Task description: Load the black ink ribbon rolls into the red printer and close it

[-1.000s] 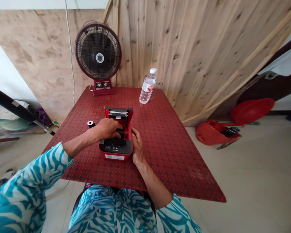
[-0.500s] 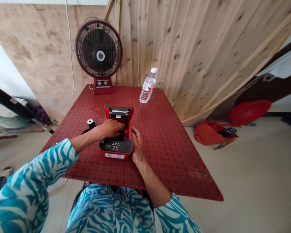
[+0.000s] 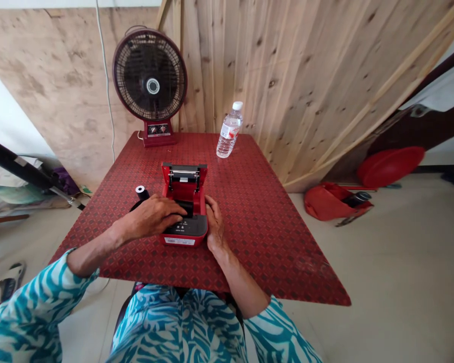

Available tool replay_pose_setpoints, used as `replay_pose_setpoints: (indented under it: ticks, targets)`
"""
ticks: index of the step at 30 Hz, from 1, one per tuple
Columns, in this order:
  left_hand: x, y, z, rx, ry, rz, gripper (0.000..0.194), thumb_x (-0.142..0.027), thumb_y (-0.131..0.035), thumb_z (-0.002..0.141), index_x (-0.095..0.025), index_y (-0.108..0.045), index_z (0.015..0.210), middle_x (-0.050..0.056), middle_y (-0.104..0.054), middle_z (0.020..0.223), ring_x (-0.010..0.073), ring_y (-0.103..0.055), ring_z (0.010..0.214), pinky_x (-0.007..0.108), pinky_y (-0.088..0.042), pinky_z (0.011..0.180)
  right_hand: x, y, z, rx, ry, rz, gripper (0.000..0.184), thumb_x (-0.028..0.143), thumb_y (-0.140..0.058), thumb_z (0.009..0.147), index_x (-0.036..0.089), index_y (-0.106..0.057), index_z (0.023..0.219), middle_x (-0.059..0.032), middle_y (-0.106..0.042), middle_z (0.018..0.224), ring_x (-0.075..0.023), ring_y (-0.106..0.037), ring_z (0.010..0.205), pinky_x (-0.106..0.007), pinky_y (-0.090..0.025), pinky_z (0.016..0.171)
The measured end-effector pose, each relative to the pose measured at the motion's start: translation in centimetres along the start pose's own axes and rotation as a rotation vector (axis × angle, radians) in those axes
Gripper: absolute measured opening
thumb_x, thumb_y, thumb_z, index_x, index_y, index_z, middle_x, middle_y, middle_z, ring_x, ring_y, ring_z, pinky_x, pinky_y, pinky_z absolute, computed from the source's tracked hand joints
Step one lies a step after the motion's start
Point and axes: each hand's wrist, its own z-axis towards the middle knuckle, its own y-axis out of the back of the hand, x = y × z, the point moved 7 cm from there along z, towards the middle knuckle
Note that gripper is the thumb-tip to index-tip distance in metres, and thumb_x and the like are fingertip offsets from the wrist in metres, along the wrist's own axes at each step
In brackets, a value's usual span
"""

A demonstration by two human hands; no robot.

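A small red and black label printer (image 3: 185, 227) stands on the table, its lid (image 3: 184, 176) tipped up at the back. Inside its bay lies a black roll (image 3: 188, 207), partly covered by fingers. My left hand (image 3: 155, 216) reaches over the printer's left side, with fingertips and thumb closed at the roll's near edge. Along the right wall of the printer, my right hand (image 3: 215, 227) grips the casing; some of its fingers are hidden. Left of the printer, a black roll with a white core (image 3: 142, 192) stands on the table, near a black curved piece partly behind my left hand.
A dark red fan (image 3: 150, 85) stands at the table's back left. A clear water bottle (image 3: 229, 132) is at the back right of the red patterned table (image 3: 268, 242). Wooden boards rise behind. On the floor to the right are a red bag (image 3: 321, 202) and a red basin (image 3: 391, 166).
My left hand has drawn back from deep inside the bay toward the front panel, uncovering more of the black roll. My right hand stays at the printer's side.
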Motion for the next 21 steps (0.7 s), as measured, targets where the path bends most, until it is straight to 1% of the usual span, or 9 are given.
replay_pose_setpoints:
  ticks: [2, 4, 6, 8, 12, 15, 18, 19, 21]
  targets:
    - [0.6, -0.3, 0.2, -0.035, 0.065, -0.071, 0.023, -0.020, -0.050, 0.093, -0.020, -0.070, 0.105, 0.003, -0.075, 0.103, 0.0178, -0.069, 0.095, 0.030, -0.049, 0.090, 0.0, 0.0, 0.0, 0.004, -0.005, 0.007, 0.039, 0.045, -0.050, 0.088, 0.025, -0.062, 0.119, -0.0041, -0.066, 0.124, -0.0223, -0.058, 0.117, -0.041, -0.042, 0.104]
    - [1.3, -0.5, 0.4, -0.071, 0.139, -0.152, 0.020, -0.020, -0.051, 0.092, -0.022, -0.070, 0.098, 0.000, -0.076, 0.097, 0.0150, -0.070, 0.087, 0.027, -0.050, 0.083, -0.1, 0.0, -0.1, 0.011, -0.012, 0.007, 0.039, 0.045, -0.050, 0.088, 0.026, -0.062, 0.120, -0.0039, -0.065, 0.125, -0.0225, -0.057, 0.117, -0.041, -0.042, 0.103]
    - [1.5, -0.4, 0.3, -0.128, 0.168, -0.168, 0.019, -0.021, -0.051, 0.093, -0.022, -0.070, 0.095, -0.001, -0.076, 0.093, 0.0142, -0.069, 0.084, 0.026, -0.051, 0.080, -0.2, 0.0, -0.1, 0.014, -0.017, -0.003, 0.038, 0.045, -0.050, 0.089, 0.026, -0.062, 0.120, -0.0039, -0.065, 0.127, -0.0228, -0.057, 0.119, -0.041, -0.042, 0.104]
    - [0.6, -0.2, -0.3, -0.212, 0.103, -0.110, 0.019, -0.022, -0.050, 0.094, -0.021, -0.069, 0.094, 0.000, -0.075, 0.092, 0.0156, -0.069, 0.086, 0.029, -0.049, 0.084, -0.2, 0.1, 0.0, 0.015, -0.021, -0.007, 0.038, 0.044, -0.050, 0.089, 0.026, -0.062, 0.120, -0.0039, -0.065, 0.127, -0.0229, -0.056, 0.119, -0.042, -0.041, 0.105]
    - [-2.4, -0.6, -2.3, -0.346, -0.080, 0.063, 0.023, -0.021, -0.045, 0.098, -0.020, -0.067, 0.096, 0.004, -0.074, 0.100, 0.0179, -0.065, 0.095, 0.037, -0.042, 0.094, 0.2, 0.0, 0.0, 0.017, -0.020, 0.006, 0.038, 0.044, -0.050, 0.088, 0.026, -0.062, 0.120, -0.0034, -0.065, 0.126, -0.0227, -0.057, 0.118, -0.042, -0.041, 0.105]
    - [-3.7, -1.1, -3.6, -0.418, -0.101, 0.152, 0.021, -0.019, -0.046, 0.098, -0.021, -0.067, 0.097, 0.003, -0.073, 0.100, 0.0179, -0.063, 0.095, 0.039, -0.038, 0.099, 0.4, -0.1, -0.2, 0.011, -0.029, 0.006, 0.039, 0.045, -0.051, 0.087, 0.026, -0.062, 0.120, -0.0033, -0.065, 0.126, -0.0227, -0.057, 0.118, -0.042, -0.041, 0.105]
    - [-4.3, -1.4, -4.2, -0.436, -0.083, 0.185, 0.019, -0.018, -0.049, 0.096, -0.022, -0.067, 0.096, 0.001, -0.073, 0.097, 0.0176, -0.063, 0.093, 0.040, -0.037, 0.101, -0.1, 0.1, 0.0, -0.015, -0.055, -0.001, 0.041, 0.046, -0.052, 0.086, 0.025, -0.061, 0.120, -0.0045, -0.064, 0.128, -0.0229, -0.057, 0.119, -0.042, -0.042, 0.105]
    - [-4.5, -1.5, -4.3, -0.438, -0.085, 0.192, 0.020, -0.017, -0.048, 0.096, -0.022, -0.067, 0.096, 0.001, -0.073, 0.096, 0.0175, -0.063, 0.093, 0.039, -0.037, 0.101, -0.4, 0.3, 0.4, -0.027, -0.067, 0.001, 0.042, 0.047, -0.052, 0.087, 0.025, -0.060, 0.121, -0.0051, -0.064, 0.128, -0.0229, -0.057, 0.119, -0.042, -0.043, 0.103]
    - [-4.8, -1.6, -4.6, -0.463, -0.094, 0.203, 0.022, -0.015, -0.046, 0.096, -0.021, -0.067, 0.097, 0.002, -0.073, 0.095, 0.0173, -0.064, 0.092, 0.040, -0.038, 0.102, -0.8, 0.5, 1.5, -0.040, -0.047, -0.002, 0.046, 0.051, -0.049, 0.087, 0.025, -0.057, 0.125, -0.0068, -0.062, 0.130, -0.0228, -0.059, 0.116, -0.042, -0.046, 0.099]
